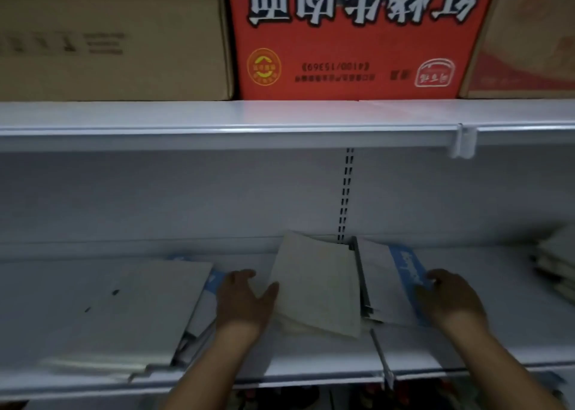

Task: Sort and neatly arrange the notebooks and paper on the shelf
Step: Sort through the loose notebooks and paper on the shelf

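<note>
Lower white metal shelf (311,356): cream paper-covered notebook (314,285) lies mid-shelf. Left hand (245,300), open, thumb touching its left edge. Right hand (451,297), fingers curled on white-and-blue paper packet (392,282) beside it. Flat grey stack (140,310) lies left.

Open shelf (311,356) front between left paper stack (130,310) and divider (381,356); middle notebooks (317,285) block the back centre.

A red carton (357,36) with upside-down print stands between two brown cardboard boxes (109,36) up top.
</note>
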{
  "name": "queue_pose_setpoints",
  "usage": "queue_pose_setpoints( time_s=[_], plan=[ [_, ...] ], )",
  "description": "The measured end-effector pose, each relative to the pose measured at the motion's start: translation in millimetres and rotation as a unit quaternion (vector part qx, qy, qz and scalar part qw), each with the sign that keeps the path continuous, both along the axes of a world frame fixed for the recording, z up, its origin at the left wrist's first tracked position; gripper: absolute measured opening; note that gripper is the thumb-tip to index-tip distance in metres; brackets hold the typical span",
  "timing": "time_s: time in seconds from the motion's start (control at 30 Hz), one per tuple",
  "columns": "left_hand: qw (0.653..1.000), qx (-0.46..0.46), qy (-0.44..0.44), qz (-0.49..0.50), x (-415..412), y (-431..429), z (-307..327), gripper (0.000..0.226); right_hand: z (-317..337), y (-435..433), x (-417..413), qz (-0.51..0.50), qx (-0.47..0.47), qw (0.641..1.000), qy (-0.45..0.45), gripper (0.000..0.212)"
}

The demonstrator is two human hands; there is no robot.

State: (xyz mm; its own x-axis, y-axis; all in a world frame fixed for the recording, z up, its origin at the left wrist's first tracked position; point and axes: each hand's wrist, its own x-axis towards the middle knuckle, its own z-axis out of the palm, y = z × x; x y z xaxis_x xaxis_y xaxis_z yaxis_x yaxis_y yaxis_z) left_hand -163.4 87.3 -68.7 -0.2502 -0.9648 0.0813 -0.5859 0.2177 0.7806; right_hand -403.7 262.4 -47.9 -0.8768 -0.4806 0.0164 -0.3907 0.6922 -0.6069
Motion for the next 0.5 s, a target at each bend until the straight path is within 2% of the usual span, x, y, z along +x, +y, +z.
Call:
queue_pose_setpoints(
  time_s=[0.07,0.13,0.2,0.27,0.37,0.43,0.5],
  plan=[
    [0.997,-0.044,-0.066,0.016,32.1,-19.8,7.0,0.049,16.5,-27.5,38.2,0.07,-0.081,0.994,0.02,0.016],
    [0.987,-0.044,-0.136,0.077,79.8,-41.0,14.1,0.047,28.2,-59.7,84.8,0.165,-0.114,0.98,0.01,0.005],
    [0.967,-0.034,-0.202,0.154,134.0,-57.2,15.7,0.052,32.7,-91.2,129.4,0.255,-0.113,0.96,0.015,0.007],
    [0.95,-0.035,-0.251,0.183,179.8,-66.7,6.4,0.06,30.9,-123.7,165.5,0.336,-0.102,0.936,0.018,0.013],
    [0.944,-0.007,-0.281,0.17,213.6,-67.0,-4.5,0.073,15.1,-173.8,199.5,0.448,0.027,0.892,0.052,0.015],
    [0.946,0.028,-0.266,0.186,224.7,-65.6,-5.0,0.076,6.1,-198.1,210.1,0.467,0.134,0.872,0.058,0.05],
    [0.946,0.053,-0.265,0.177,234.4,-63.8,-1.6,0.069,-0.5,-211.9,213.4,0.46,0.183,0.867,0.05,0.071]
  ],
)
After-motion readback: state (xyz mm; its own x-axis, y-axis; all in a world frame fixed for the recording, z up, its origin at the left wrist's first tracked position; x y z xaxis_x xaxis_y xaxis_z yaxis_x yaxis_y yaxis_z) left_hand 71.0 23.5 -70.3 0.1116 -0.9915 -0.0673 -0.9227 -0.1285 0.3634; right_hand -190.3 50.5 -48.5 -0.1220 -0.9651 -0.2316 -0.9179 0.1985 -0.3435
